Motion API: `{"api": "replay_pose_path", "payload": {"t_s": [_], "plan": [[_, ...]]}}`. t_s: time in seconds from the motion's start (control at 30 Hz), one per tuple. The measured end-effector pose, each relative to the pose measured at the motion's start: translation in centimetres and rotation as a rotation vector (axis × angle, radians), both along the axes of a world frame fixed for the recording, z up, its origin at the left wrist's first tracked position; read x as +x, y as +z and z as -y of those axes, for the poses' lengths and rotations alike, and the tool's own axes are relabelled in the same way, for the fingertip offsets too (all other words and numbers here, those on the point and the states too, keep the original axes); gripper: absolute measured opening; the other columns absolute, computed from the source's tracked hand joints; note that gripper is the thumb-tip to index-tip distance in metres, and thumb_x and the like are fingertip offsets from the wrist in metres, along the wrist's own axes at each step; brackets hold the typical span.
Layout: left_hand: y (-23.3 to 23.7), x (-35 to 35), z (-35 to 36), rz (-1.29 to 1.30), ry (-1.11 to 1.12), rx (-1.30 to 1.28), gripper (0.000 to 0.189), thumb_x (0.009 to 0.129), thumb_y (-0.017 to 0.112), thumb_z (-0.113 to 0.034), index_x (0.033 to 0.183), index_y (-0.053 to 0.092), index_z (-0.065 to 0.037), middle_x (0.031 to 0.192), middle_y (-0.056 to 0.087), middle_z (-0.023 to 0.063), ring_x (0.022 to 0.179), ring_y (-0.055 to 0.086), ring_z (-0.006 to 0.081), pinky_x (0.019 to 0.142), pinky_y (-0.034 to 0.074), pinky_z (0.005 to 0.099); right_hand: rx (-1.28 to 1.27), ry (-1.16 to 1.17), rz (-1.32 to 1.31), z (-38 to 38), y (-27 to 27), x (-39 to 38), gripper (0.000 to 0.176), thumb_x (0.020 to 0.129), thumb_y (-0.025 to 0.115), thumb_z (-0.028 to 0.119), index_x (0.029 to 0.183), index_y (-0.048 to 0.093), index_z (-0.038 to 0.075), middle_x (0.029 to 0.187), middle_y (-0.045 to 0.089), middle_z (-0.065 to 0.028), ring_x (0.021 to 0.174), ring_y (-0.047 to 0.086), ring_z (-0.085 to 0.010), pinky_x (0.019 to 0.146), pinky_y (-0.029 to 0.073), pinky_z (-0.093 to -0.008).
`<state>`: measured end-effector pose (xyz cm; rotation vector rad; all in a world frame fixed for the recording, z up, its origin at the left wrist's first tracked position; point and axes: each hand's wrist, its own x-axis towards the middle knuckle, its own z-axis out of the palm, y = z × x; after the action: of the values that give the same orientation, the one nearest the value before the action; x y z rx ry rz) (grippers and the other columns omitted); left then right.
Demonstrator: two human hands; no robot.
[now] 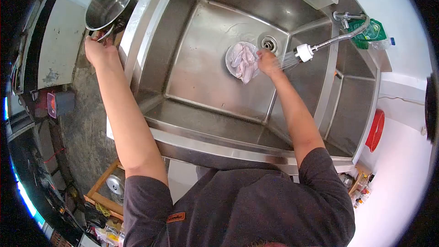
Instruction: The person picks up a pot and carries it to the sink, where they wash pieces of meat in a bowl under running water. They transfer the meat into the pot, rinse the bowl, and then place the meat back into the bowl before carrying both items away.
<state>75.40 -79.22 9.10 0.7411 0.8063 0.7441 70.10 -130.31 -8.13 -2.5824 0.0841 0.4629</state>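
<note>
From my end, left hand [98, 51]: fingers curled closed around the handle of the pot [109, 2]. Pot lies just beyond those fingers, outside the sink [196, 82]; whether anything beneath bears its weight, I cannot tell. A firm wrap on the handle should limit swing and tipping.

Right hand [269, 62]: fingers at the near edge of the bowl [230, 58], beside the meat [246, 61]; whether they pinch the rim or only rest there, I cannot tell. Meat sits in the bowl, just left of these fingertips; drain [269, 44] just beyond them. Spray from the tap [304, 52] reaches the right wrist. I judge wet surfaces slippery: steady the bowl level, fingers clear of the loose pieces overhanging its rim.
</note>
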Motion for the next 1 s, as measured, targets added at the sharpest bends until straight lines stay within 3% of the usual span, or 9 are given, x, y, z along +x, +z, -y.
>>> {"api": "replay_pose_path", "payload": {"t_s": [0.03,0.13,0.37,0.43,0.57,0.63,0.87,0.93,1.0], "plan": [[-0.3,0.1,-0.3,0.012,-0.019,-0.009,0.022,0.096,0.046,-0.017,0.077,0.037,-0.008,0.077,0.045,0.0031,0.077,0.052,0.0201,0.072,0.049,0.0412,-0.166,0.193,0.037,0.4,-0.1,0.0,0.047,0.080,0.060,0.008,0.125,0.049,0.003,0.115,0.058,-0.0205,0.106,0.060,-0.0318,0.087,0.049,-0.0371],[-0.2,0.2,0.0,-0.004,0.014,0.001,0.023,0.096,0.045,-0.018,0.077,0.038,-0.008,0.077,0.045,0.0034,0.077,0.052,0.0206,0.073,0.050,0.0414,-0.107,0.340,0.017,0.2,-0.9,-0.7,0.061,0.076,0.063,0.009,0.133,0.042,0.004,0.120,0.055,-0.0221,0.115,0.052,-0.0368,0.099,0.041,-0.0401],[-0.3,0.1,-0.1,-0.003,0.004,-0.001,0.022,0.097,0.045,-0.019,0.078,0.040,-0.008,0.080,0.046,0.0044,0.079,0.052,0.0211,0.075,0.050,0.0415,-0.271,0.314,-0.042,-1.7,-1.1,-1.9,0.082,0.075,0.067,0.015,0.144,0.025,0.009,0.126,0.052,-0.0226,0.118,0.050,-0.0378,0.100,0.042,-0.0419],[-0.5,0.1,-0.2,0.011,-0.009,0.016,0.023,0.097,0.044,-0.019,0.078,0.041,-0.008,0.080,0.046,0.0044,0.079,0.051,0.0207,0.075,0.050,0.0417,-0.285,0.325,-0.086,-2.3,1.8,-1.7,0.069,0.074,0.069,0.018,0.135,0.039,0.007,0.122,0.053,-0.0226,0.115,0.052,-0.0377,0.096,0.044,-0.0438],[-0.5,0.0,-0.1,0.010,-0.008,0.023,0.023,0.097,0.044,-0.019,0.078,0.041,-0.008,0.080,0.046,0.0045,0.079,0.050,0.0207,0.076,0.050,0.0416,-0.299,0.358,-0.097,0.2,1.1,0.0,0.045,0.073,0.069,0.020,0.114,0.056,0.007,0.114,0.055,-0.0223,0.108,0.055,-0.0372,0.091,0.046,-0.0437],[-0.2,0.1,0.1,-0.009,0.015,0.016,0.022,0.097,0.044,-0.019,0.079,0.041,-0.007,0.081,0.047,0.0051,0.077,0.050,0.0205,0.077,0.050,0.0418,-0.095,0.300,-0.019,0.7,2.3,0.5,0.028,0.071,0.068,0.019,0.094,0.062,0.004,0.109,0.057,-0.0218,0.104,0.057,-0.0382,0.092,0.045,-0.0429],[0.5,-0.1,0.7,-0.010,0.014,0.013,0.023,0.096,0.045,-0.019,0.077,0.040,-0.008,0.081,0.049,0.0059,0.076,0.050,0.0198,0.074,0.049,0.0407,-0.060,0.306,-0.022,-1.3,3.3,0.3,0.025,0.071,0.067,0.018,0.095,0.065,0.008,0.106,0.058,-0.0181,0.102,0.057,-0.0359,0.091,0.045,-0.0423],[-0.2,0.2,0.1,0.017,0.012,-0.010,0.024,0.096,0.046,-0.018,0.075,0.039,-0.008,0.081,0.049,0.0069,0.077,0.051,0.0201,0.073,0.049,0.0403,-0.299,0.364,0.200,-2.6,3.0,-0.5,0.030,0.072,0.068,0.024,0.098,0.065,0.009,0.107,0.059,-0.0142,0.101,0.058,-0.0349,0.087,0.047,-0.0424],[-0.8,0.4,-0.5,0.025,0.018,-0.003,0.024,0.096,0.046,-0.018,0.075,0.039,-0.008,0.082,0.049,0.0077,0.078,0.051,0.0205,0.073,0.049,0.0407,-0.310,0.319,0.238,-4.1,3.2,-0.8,0.038,0.074,0.067,0.031,0.104,0.062,0.008,0.111,0.058,-0.0164,0.104,0.057,-0.0349,0.090,0.045,-0.0446]]}}
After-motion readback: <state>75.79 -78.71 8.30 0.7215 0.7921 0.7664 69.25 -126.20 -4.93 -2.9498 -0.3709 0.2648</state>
